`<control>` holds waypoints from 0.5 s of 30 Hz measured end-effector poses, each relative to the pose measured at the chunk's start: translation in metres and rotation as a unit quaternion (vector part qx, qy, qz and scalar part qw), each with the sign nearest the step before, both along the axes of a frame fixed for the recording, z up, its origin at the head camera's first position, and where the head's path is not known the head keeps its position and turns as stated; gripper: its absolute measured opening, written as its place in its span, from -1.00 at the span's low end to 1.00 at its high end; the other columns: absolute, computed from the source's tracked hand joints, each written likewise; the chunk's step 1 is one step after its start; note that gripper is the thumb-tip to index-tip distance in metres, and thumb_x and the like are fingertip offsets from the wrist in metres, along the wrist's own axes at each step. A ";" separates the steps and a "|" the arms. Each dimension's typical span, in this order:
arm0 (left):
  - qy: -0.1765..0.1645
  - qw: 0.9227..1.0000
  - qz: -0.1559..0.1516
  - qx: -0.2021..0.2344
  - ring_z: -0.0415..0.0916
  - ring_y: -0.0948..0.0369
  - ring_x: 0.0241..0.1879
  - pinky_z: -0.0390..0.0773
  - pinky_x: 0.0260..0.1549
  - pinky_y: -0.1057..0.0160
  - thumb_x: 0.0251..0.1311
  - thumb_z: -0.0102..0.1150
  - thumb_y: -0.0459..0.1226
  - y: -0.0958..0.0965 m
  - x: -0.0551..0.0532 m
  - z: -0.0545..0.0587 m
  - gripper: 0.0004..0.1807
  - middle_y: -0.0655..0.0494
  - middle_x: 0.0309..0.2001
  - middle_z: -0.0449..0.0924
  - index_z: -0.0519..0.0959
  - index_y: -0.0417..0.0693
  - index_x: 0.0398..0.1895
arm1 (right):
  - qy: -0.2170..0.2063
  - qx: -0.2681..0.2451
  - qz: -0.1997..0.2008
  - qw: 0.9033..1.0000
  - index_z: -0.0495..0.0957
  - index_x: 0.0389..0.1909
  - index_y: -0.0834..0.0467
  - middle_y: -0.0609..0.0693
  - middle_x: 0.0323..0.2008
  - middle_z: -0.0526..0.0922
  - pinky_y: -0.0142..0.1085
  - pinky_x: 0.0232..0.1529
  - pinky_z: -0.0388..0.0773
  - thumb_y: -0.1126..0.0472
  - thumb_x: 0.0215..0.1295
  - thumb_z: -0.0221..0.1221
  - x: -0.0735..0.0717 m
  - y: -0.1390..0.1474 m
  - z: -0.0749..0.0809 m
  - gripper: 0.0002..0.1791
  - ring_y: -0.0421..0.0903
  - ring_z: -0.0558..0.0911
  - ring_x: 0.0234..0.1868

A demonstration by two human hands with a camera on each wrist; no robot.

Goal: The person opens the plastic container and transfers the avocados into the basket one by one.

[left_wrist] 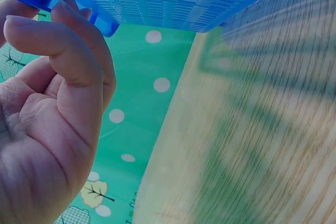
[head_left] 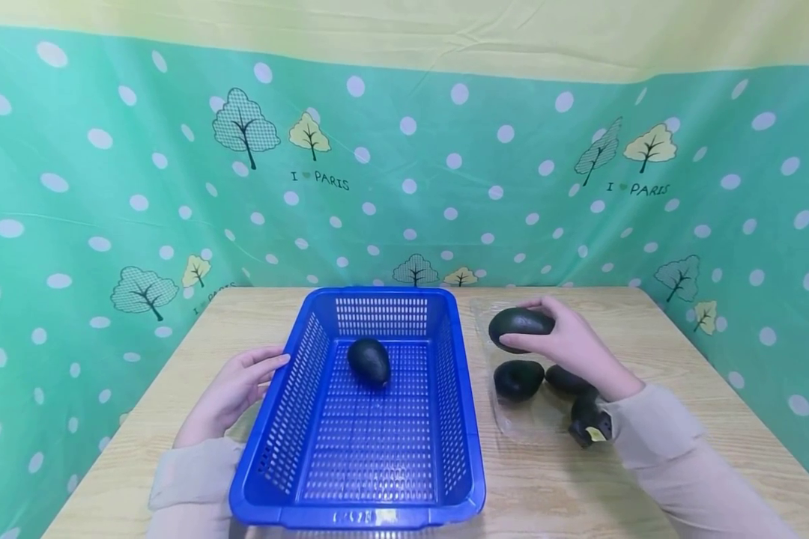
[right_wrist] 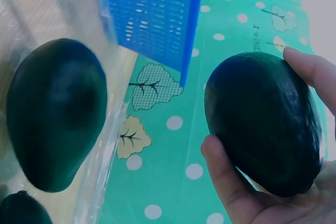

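A dark avocado (head_left: 522, 329) is held in my right hand (head_left: 575, 349), thumb on one side and fingers on the other, raised above a clear plastic tray (head_left: 522, 434). Below it another avocado (head_left: 518, 380) lies in the tray; more dark ones are partly hidden by my wrist and sleeve. My left hand (head_left: 237, 385) grips the left rim of a blue plastic basket (head_left: 475, 449); in the left wrist view its curled fingers (left_wrist: 79, 61) meet the rim. One avocado (head_left: 369, 362) lies inside the basket, toward the back.
Basket and tray stand side by side on a wooden table (head_left: 532, 494). A green dotted cloth (head_left: 431, 172) with printed trees hangs behind and along both sides. A dark object with a yellow patch (head_left: 588, 423) sits near my right cuff.
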State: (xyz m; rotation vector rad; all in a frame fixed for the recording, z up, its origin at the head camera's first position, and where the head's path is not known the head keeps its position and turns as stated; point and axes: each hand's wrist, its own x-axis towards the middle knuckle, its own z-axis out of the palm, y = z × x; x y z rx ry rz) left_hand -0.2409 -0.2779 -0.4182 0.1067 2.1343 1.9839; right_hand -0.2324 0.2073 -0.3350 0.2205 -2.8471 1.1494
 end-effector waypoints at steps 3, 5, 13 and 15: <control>0.000 1.000 0.000 0.001 0.64 0.32 -0.21 0.62 -0.15 0.28 0.43 0.09 -0.16 0.000 0.000 0.001 -0.53 0.31 -0.22 0.71 0.41 -0.27 0.26 | 0.006 0.002 0.005 1.000 0.39 0.26 0.15 0.23 0.13 0.58 -0.08 -0.01 0.49 -0.24 0.09 0.38 -0.001 -0.006 0.004 -0.17 0.13 0.56 0.07; 0.000 1.000 0.000 0.001 0.64 0.32 -0.20 0.63 -0.14 0.29 0.43 0.09 -0.16 0.000 0.001 0.001 -0.51 0.31 -0.22 0.71 0.39 -0.28 0.28 | 0.010 0.004 0.008 1.000 0.40 0.26 0.14 0.22 0.10 0.60 -0.08 -0.02 0.49 -0.24 0.09 0.39 -0.001 -0.010 0.006 -0.18 0.12 0.57 0.06; 0.000 1.000 0.002 0.001 0.64 0.32 -0.20 0.63 -0.15 0.29 0.43 0.09 -0.16 0.000 0.000 0.000 -0.46 0.31 -0.21 0.70 0.34 -0.33 0.31 | 0.016 0.005 0.014 1.000 0.42 0.23 0.05 0.19 0.07 0.62 -0.07 -0.04 0.50 -0.24 0.07 0.39 -0.004 -0.022 0.010 -0.23 0.12 0.58 0.03; 0.000 1.000 0.003 0.000 0.64 0.33 -0.20 0.63 -0.14 0.30 0.43 0.09 -0.15 0.000 0.000 0.000 -0.45 0.32 -0.21 0.70 0.32 -0.35 0.32 | 0.017 -0.003 0.020 1.000 0.42 0.22 0.06 0.19 0.06 0.62 -0.10 -0.05 0.49 -0.21 0.08 0.40 -0.005 -0.025 0.011 -0.25 0.11 0.59 0.02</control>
